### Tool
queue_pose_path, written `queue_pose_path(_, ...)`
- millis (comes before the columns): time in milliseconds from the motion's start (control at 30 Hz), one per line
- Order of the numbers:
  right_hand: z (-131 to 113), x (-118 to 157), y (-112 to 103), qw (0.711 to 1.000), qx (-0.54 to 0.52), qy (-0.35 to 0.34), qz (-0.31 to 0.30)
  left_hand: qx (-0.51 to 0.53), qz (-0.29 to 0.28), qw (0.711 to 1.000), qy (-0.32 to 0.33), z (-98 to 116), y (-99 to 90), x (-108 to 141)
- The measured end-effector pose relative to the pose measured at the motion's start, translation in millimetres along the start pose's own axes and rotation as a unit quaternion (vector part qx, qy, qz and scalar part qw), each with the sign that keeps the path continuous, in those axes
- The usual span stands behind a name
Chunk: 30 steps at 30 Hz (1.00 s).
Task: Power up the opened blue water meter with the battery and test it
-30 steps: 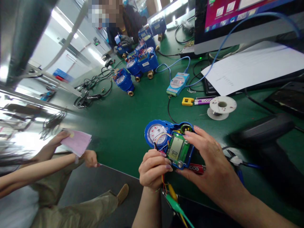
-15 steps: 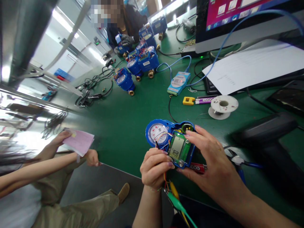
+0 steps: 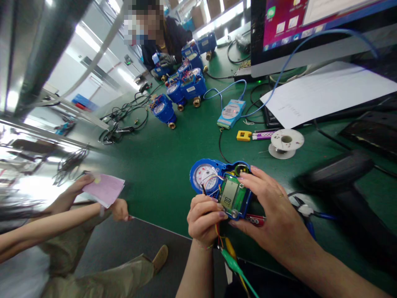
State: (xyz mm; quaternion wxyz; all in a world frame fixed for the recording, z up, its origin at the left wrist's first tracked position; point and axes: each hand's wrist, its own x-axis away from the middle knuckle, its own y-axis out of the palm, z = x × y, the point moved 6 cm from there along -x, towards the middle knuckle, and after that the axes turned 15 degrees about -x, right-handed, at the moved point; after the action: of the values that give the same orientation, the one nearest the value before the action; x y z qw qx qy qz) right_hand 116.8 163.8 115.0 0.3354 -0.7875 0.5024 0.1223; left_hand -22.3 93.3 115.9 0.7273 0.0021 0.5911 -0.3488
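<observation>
Two hands work over one wide green table (image 3: 161, 165), which carries everything else: a computer monitor (image 3: 310, 29) at the far right with a sheet of white paper (image 3: 325, 91) lying before it, a row of blue water meters (image 3: 186, 82) further back near a seated co-worker, a light blue converter box (image 3: 231, 114) on its cable, and a white solder spool (image 3: 285, 142) beside a yellow-tipped purple tool (image 3: 257, 135). At the left edge another person's hands hold a pink slip (image 3: 104, 189).

Smaller and nearest is the opened blue water meter (image 3: 221, 188), held just above the near edge of the table, dial to the left and green circuit board (image 3: 232, 194) with its little display facing up. The right hand (image 3: 273, 219) is clamped on the meter's right side, fingers curled over the top edge and thumb beneath. The left hand (image 3: 203, 219) is closed in a pinch on the thin wires at the board's lower left corner (the red and yellow leads run down to alligator clips (image 3: 231, 256) below).

To do this well, I judge the right hand should keep the housing steady and level while the left works the wires gently, without tugging the soldered joints.
</observation>
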Motion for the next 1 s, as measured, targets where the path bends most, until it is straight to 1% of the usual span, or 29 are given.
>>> queue_pose_path(133, 4, -4, -6, 1.0, 0.01, -0.001, -0.021, 0.013, 0.026, 0.999, -0.013, -2, 6.1, -7)
queue_pose_path(200, 6, -7, -16, 1.0, 0.018, 0.002, -0.023, 0.023, 0.031, 0.999, -0.022, -3, 9.5, -10)
queue_pose_path(267, 7, -10, -30, 0.999, 0.031, 0.005, -0.015, 0.029, 0.034, 0.999, -0.028, -5, 12.9, -13)
queue_pose_path(333, 5, -12, -43, 0.999, 0.043, -0.012, -0.013, 0.037, 0.037, 0.998, -0.031, -6, 15.7, -17)
queue_pose_path(400, 1, -15, -49, 0.997, 0.054, -0.049, -0.031, 0.048, 0.036, 0.998, -0.033, -7, 17.9, -20)
queue_pose_path(467, -3, -19, -45, 0.992, 0.057, -0.089, -0.063, 0.058, 0.029, 0.997, -0.038, -7, 19.1, -22)
queue_pose_path(533, -4, -24, -36, 0.987, 0.055, -0.11, -0.1, 0.064, 0.021, 0.997, -0.043, -7, 18.8, -24)
queue_pose_path(633, 0, -35, -19, 0.981, 0.044, -0.112, -0.155, 0.068, 0.014, 0.997, -0.042, -7, 17.2, -23)
queue_pose_path(733, 4, -45, -10, 0.973, 0.017, -0.118, -0.196, 0.07, 0.015, 0.997, -0.037, -8, 16.7, -23)
queue_pose_path(867, 7, -52, -8, 0.967, -0.029, -0.125, -0.221, 0.074, 0.028, 0.996, -0.033, -9, 17.2, -22)
queue_pose_path(1000, 8, -53, -8, 0.967, -0.02, -0.123, -0.224, 0.078, 0.026, 0.996, -0.033, -10, 18.6, -20)
